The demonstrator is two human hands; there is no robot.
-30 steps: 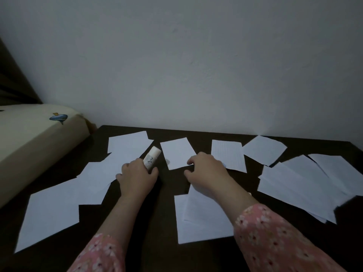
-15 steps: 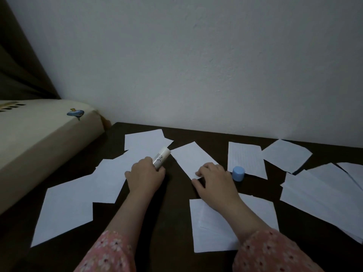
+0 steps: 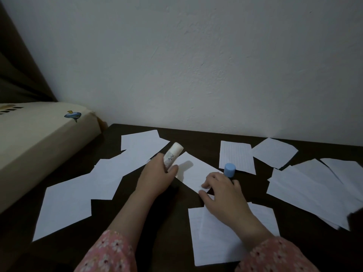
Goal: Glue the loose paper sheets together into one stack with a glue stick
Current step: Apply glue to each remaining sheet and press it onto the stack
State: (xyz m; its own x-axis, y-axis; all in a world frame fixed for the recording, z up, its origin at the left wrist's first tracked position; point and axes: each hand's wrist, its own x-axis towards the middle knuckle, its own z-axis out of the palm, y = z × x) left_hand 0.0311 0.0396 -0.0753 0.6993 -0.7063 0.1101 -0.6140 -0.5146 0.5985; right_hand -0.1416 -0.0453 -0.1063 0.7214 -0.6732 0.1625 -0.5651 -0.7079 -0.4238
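Head view: left hand (image 3: 157, 178) grasps the glue stick (image 3: 172, 156) (uncapped); right hand (image 3: 222, 190), fingers relaxed, presses a paper sheet (image 3: 193, 171) beside the blue cap (image 3: 229, 170).

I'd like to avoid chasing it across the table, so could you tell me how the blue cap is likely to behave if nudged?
The blue cap is a short cylinder standing on end, so it probably slides or tips. Once on its side it would likely roll on the smooth dark table. It looks like light plastic, so the right hand beside it could easily knock it.
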